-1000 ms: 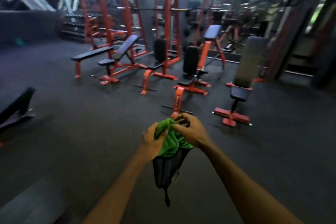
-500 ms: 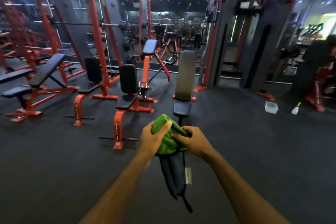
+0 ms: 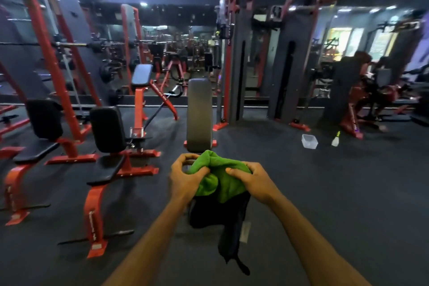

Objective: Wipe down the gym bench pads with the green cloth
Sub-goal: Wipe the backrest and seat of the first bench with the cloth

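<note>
Both hands at 6 o'clock: left hand (image 3: 185,179) and right hand (image 3: 253,181) grip the bunched green cloth (image 3: 220,179), a dark cloth (image 3: 222,220) hanging under it. View has swung since a sec ago; upright bench pad (image 3: 199,114) now dead ahead at 12, closer. No wiping yet, approach nearly done.
</note>
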### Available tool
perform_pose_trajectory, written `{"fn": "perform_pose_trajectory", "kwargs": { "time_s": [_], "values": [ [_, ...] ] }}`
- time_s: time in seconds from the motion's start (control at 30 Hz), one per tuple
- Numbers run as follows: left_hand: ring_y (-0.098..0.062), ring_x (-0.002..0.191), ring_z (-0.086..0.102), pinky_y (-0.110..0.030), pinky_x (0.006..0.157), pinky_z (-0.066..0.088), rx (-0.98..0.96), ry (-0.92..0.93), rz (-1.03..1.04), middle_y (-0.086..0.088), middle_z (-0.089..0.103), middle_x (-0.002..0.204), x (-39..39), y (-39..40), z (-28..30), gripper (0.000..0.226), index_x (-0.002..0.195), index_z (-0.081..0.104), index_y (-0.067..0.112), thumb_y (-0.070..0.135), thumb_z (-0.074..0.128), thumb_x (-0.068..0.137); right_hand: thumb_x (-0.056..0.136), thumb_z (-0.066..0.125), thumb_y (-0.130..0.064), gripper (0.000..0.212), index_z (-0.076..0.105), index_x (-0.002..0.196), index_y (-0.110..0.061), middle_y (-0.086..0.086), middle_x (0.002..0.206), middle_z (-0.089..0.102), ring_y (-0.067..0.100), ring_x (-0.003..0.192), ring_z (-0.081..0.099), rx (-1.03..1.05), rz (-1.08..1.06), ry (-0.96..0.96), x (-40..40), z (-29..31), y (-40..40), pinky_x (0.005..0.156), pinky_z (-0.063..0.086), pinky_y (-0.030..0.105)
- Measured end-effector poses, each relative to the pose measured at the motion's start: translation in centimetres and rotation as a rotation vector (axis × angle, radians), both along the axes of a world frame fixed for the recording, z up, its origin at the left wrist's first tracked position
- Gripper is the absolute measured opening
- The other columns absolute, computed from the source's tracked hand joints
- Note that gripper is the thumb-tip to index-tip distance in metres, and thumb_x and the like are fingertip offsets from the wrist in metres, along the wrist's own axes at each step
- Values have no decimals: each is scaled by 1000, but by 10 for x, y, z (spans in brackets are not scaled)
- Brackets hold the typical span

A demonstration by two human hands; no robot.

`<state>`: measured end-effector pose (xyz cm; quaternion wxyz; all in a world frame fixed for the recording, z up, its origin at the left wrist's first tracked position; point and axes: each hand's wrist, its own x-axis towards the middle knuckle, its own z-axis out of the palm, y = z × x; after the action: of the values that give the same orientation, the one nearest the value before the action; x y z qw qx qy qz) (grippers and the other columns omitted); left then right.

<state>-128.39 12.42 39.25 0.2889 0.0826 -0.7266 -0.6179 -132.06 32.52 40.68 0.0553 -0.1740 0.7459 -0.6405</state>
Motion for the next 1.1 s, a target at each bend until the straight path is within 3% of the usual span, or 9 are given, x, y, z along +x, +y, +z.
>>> {"fn": "perform_pose_trajectory", "kwargs": {
  "time_s": [0.17, 0.3, 0.47, 0.63, 0.73, 0.8, 0.87, 0.97, 1.1],
  "values": [
    [-11, 66, 69, -34, 63, 59, 109, -36, -46, 8, 73, 70, -117, -10, 8, 28, 80, 74, 35, 51, 81, 58, 92, 79, -24, 22, 79, 98, -2, 23, 96, 76, 26, 84, 72, -2, -131, 40, -94, 15, -7, 84, 59, 52],
    [-4, 59, 59, -32, 62, 50, 168, -48, -171, 11, 66, 60, -211, 7, 9, 18, 71, 75, 20, 28, 81, 86, 93, 77, -18, 19, 78, 95, 0, 21, 92, 77, 20, 79, 72, -41, -251, 70, -170, 20, 2, 76, 59, 40],
    [-18, 84, 69, -45, 87, 59, 335, -116, -211, -6, 79, 90, -327, 28, -7, 38, 87, 82, 23, 58, 72, 74, 85, 85, -20, 28, 68, 86, 2, 6, 76, 72, 13, 69, 68, 1, -240, 38, -270, 10, 30, 64, 54, 26],
    [-21, 82, 65, -37, 78, 53, 463, -191, -198, -18, 76, 91, -451, 48, 2, 51, 96, 78, 1, 47, 72, 75, 69, 80, -7, 19, 65, 81, -9, -1, 70, 65, 12, 68, 60, 132, -104, 47, -418, 9, 61, 60, 49, 22],
    [-23, 83, 67, -36, 76, 53, 435, -203, -233, -15, 76, 89, -507, 51, 8, 28, 98, 78, 0, 24, 76, 85, 78, 74, 10, 22, 69, 80, -11, -4, 68, 67, 8, 65, 59, 154, -95, 72, -491, 15, 69, 62, 47, 21],
    [-23, 81, 65, -35, 75, 51, 405, -195, -243, -9, 72, 81, -550, 54, 16, 14, 94, 77, 3, 14, 74, 86, 82, 76, 6, 18, 74, 82, -11, -4, 73, 72, 6, 69, 65, 163, -56, 95, -544, 21, 72, 66, 50, 22],
    [-21, 81, 61, -35, 74, 48, 401, -184, -317, -4, 66, 78, -586, 53, 22, 4, 84, 74, 16, 20, 74, 83, 87, 79, -2, 10, 77, 88, -12, 0, 82, 78, 9, 78, 71, 143, -37, 112, -586, 27, 71, 72, 54, 23],
    [-24, 87, 58, -37, 80, 44, 501, -194, -353, -10, 62, 89, -649, 47, 20, 25, 84, 70, 16, 35, 74, 67, 93, 77, -11, 3, 79, 93, -13, 5, 90, 79, 19, 87, 75, 121, -20, 144, -653, 25, 70, 78, 59, 30],
    [-27, 92, 62, -32, 78, 49, 599, -222, -445, -16, 66, 100, -718, 30, 7, 61, 113, 67, 2, 24, 71, 56, 97, 72, -14, 8, 78, 96, -10, 12, 95, 78, 29, 93, 75, 134, -5, 100, -727, 20, 68, 85, 58, 41]
  ]
}}
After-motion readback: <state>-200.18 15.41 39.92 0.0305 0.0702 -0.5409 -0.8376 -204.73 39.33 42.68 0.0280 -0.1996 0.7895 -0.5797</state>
